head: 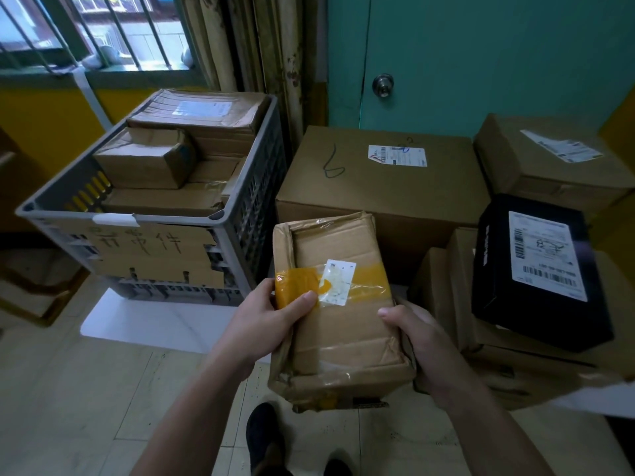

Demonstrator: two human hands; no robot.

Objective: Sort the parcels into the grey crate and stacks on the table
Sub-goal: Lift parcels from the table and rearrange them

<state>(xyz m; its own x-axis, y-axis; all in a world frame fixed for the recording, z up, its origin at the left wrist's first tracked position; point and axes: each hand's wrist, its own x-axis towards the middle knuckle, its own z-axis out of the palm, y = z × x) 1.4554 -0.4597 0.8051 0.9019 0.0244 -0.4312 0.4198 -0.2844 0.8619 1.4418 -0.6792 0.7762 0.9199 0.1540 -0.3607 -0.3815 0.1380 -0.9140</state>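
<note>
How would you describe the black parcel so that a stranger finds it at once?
Start at the teal door and the large brown cardboard box marked "6" before it. To that box's right, atop brown cartons, lies the black rectangular box. It alone is black, with a white barcode label.

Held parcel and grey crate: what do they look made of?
Held parcel, gripped by left hand and right hand: brown cardboard, matte, probably corrugated, going by its creased, dented flaps. Yellow tape band across it: glossy, likely plastic. Grey crate: apparently moulded plastic, given its uniform grey slotted walls.
</note>
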